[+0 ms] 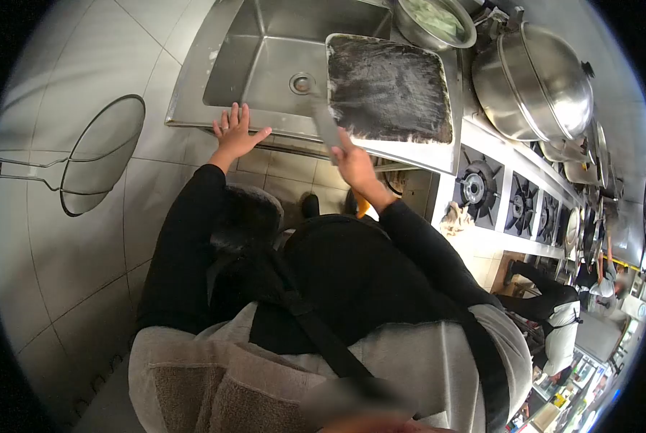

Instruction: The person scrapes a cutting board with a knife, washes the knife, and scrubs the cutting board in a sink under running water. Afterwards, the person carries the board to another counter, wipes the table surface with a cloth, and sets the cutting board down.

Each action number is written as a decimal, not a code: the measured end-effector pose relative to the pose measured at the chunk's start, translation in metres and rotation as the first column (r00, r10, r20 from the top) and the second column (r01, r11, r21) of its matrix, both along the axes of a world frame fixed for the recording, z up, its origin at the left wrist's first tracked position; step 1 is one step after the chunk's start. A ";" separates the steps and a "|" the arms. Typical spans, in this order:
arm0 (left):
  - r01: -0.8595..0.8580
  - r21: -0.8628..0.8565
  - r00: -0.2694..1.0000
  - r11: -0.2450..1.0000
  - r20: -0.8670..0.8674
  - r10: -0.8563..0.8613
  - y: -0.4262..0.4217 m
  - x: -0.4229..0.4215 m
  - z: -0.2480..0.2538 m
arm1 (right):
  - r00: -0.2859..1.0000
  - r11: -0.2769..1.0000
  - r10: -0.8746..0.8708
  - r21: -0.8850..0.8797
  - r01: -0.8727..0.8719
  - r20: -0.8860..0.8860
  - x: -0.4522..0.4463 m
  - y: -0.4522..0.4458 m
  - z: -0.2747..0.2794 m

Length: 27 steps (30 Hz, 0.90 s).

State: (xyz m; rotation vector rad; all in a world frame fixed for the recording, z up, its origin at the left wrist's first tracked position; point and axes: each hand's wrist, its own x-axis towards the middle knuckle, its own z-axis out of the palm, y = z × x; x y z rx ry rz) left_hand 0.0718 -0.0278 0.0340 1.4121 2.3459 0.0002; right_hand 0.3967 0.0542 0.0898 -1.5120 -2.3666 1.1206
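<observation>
My right hand (pixel 356 169) grips a knife (pixel 326 124), its flat metal blade blurred and pointing away over the sink's front edge. Just beside the blade lies a thick cutting board (pixel 388 90), dark and worn on top with pale edges. My left hand (pixel 237 135) is at the sink's front left edge with its fingers spread and nothing in them; whether it touches the metal I cannot tell. Between and beyond both hands is the stainless steel sink (pixel 254 68), its drain (pixel 302 83) showing left of the board.
A metal bowl (pixel 470 35) with pale green contents stands behind the board. Right of it is a large lidded steel pot (pixel 554 79). Gas burners (pixel 474 186) line the right, with a cloth (pixel 456 219) nearby. A round strainer (pixel 106 148) hangs at left. Another person (pixel 560 335) is at far right.
</observation>
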 end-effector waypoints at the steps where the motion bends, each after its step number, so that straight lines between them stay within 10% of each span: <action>1: -0.002 -0.005 1.000 1.000 0.009 0.002 0.001 0.001 0.001 | 0.999 1.000 0.023 0.021 -0.023 -0.027 -0.009 0.003 0.001; 15: -0.007 0.007 1.000 1.000 -0.002 0.007 0.001 0.001 0.003 | 0.981 0.941 -0.088 0.309 0.138 -0.170 0.004 0.068 -0.035; 19: -0.014 -0.011 1.000 1.000 0.002 0.014 0.001 0.002 0.003 | 0.936 0.954 -0.300 -0.042 0.297 -0.186 0.015 0.085 -0.025; 22: -0.005 -0.012 1.000 1.000 0.002 0.005 0.001 0.001 0.002 | 0.991 0.984 0.121 0.138 -0.112 -0.057 -0.014 0.055 -0.024; 27: 0.008 -0.050 1.000 0.999 -0.013 -0.008 0.003 -0.001 -0.001 | 0.917 0.959 -0.262 0.021 0.281 -0.302 0.048 0.080 -0.039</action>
